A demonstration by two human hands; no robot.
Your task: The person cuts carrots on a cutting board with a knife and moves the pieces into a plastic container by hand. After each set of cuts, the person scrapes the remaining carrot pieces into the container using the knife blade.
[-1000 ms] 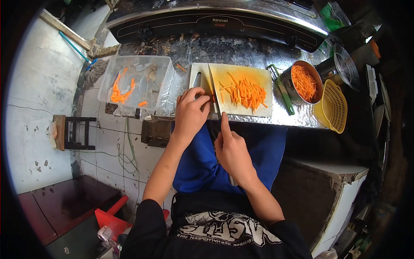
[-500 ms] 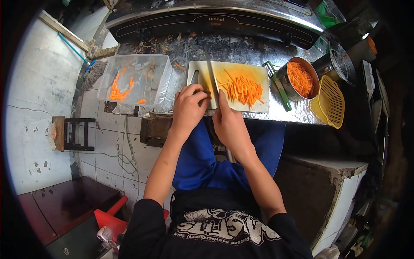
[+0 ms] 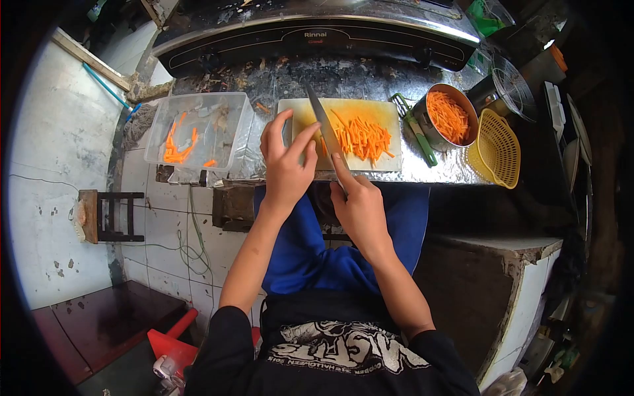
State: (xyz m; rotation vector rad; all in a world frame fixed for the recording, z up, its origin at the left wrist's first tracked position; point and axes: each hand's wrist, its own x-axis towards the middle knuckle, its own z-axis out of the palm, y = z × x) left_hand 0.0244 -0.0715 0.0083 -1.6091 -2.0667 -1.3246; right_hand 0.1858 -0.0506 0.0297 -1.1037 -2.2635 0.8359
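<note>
A knife is in my right hand, its blade pointing away from me over the cutting board. My left hand hovers at the board's left side, fingers spread apart, with a fingertip close to the blade. Right of the blade lies a pile of carrot strips on the orange-stained board. A little carrot shows between my left fingers and the knife, mostly hidden.
Left of the board, a clear plastic container holds several carrot pieces. To the right are a green-handled peeler, a metal pot of carrot strips and a yellow basket. A black Rinnai stove stands behind.
My left hand has opened, its fingers lifting and spreading from their curled hold by the blade. The knife has tilted, its tip leaning further left, and my right hand has come slightly nearer me.
</note>
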